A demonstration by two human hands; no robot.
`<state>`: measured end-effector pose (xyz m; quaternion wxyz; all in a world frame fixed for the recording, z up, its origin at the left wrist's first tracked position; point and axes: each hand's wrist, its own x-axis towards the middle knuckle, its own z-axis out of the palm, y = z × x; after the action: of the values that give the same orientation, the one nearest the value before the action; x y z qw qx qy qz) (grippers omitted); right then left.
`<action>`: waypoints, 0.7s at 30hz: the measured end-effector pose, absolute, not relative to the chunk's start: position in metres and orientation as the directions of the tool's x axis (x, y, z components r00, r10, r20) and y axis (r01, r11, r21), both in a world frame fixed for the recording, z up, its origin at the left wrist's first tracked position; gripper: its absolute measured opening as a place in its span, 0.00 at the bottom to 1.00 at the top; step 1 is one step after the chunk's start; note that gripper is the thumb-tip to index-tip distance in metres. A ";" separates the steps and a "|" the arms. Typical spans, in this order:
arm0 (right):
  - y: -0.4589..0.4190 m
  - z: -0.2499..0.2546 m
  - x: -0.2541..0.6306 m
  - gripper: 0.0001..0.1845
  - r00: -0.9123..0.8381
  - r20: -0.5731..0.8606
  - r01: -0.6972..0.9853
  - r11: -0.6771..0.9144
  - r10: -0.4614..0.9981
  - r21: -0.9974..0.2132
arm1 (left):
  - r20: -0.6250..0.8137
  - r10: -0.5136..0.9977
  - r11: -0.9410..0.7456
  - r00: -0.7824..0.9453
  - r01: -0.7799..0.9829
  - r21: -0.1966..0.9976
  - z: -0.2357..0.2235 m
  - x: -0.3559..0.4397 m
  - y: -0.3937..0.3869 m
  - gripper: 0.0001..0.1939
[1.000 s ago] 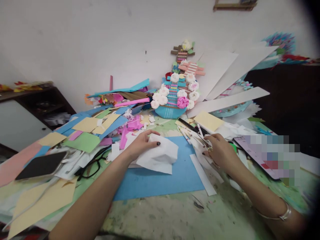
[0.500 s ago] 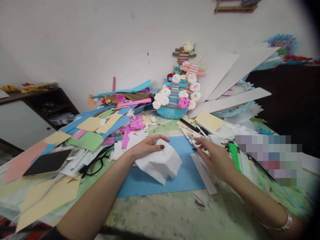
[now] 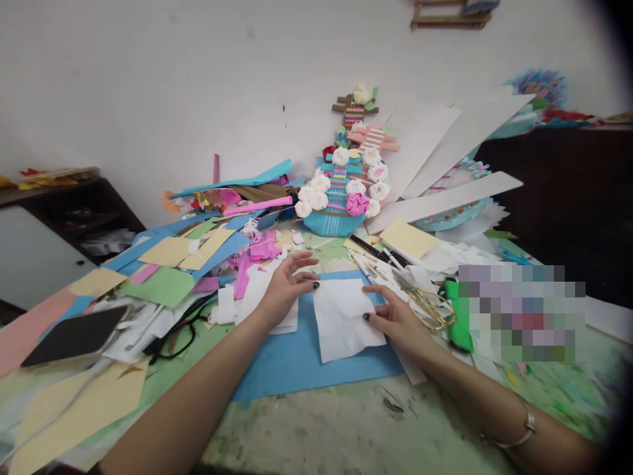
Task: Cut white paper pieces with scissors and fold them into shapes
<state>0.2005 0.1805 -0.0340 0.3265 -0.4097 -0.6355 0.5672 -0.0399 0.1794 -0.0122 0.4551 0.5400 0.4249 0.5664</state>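
A white sheet of thin paper (image 3: 343, 318) lies flat on a blue sheet (image 3: 306, 356) in the middle of the table. My left hand (image 3: 287, 287) rests at the paper's upper left corner, fingers spread, thumb tip on the paper's edge. My right hand (image 3: 395, 318) lies at the paper's right edge, fingers stretched, thumb pressing on the sheet. Neither hand grips anything. Gold-handled scissors (image 3: 429, 307) lie just right of my right hand.
A green marker (image 3: 457, 322), pens (image 3: 376, 254) and a blurred phone sit to the right. Black glasses (image 3: 178, 330) and a dark phone (image 3: 74, 335) lie left among coloured paper scraps. A paper flower craft (image 3: 341, 191) stands at the back against the wall.
The crumpled white paper held by my left hand has been laid flat on the blue sheet. My right hand left the scissors and came leftward to the paper's right edge.
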 end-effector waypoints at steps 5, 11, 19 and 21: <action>0.178 -0.028 0.200 0.32 -0.430 -0.109 0.202 -0.022 0.896 -0.979 | 0.274 0.960 -0.244 -0.060 0.305 0.921 -0.017 -0.037 0.179 0.15; 0.180 -0.011 0.207 0.37 -0.611 -0.159 0.207 -0.038 0.776 -0.978 | 0.151 0.959 -0.240 0.238 0.409 0.880 -0.021 -0.025 0.174 0.25; 0.188 -0.014 0.209 0.22 -0.524 -0.087 0.086 -0.049 0.847 -0.995 | -0.054 0.982 0.041 0.182 0.075 0.996 -0.021 -0.029 0.174 0.10; 0.191 -0.017 0.211 0.15 -0.513 -0.097 0.162 -0.014 0.853 -0.987 | -0.041 0.992 0.038 0.121 0.024 0.999 -0.018 -0.029 0.173 0.10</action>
<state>0.2107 0.1905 -0.0171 0.2923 -0.3975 -0.6383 0.5909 -0.0292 0.1734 -0.0180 0.5339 0.5250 0.4838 0.4530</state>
